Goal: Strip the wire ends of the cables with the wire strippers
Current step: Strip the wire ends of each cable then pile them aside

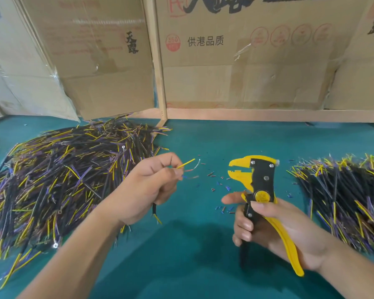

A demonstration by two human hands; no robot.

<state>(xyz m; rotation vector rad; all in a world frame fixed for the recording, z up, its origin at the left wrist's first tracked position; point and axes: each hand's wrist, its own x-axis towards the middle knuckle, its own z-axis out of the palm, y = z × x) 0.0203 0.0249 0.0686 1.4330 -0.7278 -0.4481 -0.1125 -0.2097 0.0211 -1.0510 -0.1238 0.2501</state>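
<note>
In the centre of the frame, a little to the left, the left hand (148,186) pinched one cable (185,169) between thumb and curled fingers. Its thin wire ends fanned out to the right of the fingertips: a yellow one with the insulation on it, and two others that seemed already bare at the tip, though they were thin and blurred. The black sheath of the same cable hung down under the hand.

At the centre right, the right hand (274,225) gripped the handles of the yellow and black wire strippers (259,186), with the thumb on the body of the tool. The head pointed to the left, toward the cable, with its jaws parted and nothing between them. Tool and wire ends were apart, with green table (203,143) between them.

A big pile of cables (58,175) lay at the left of the frame, and a second pile (343,195) at the right edge. Small bits of cut insulation (222,188) lay on the table between the hands.

I judged that the step in hand was the stripping of the yellow wire. The next move would call for bringing this end into the parted jaws, only a short way in, and then squeezing the handles while the left hand held the cable firmly.
</note>
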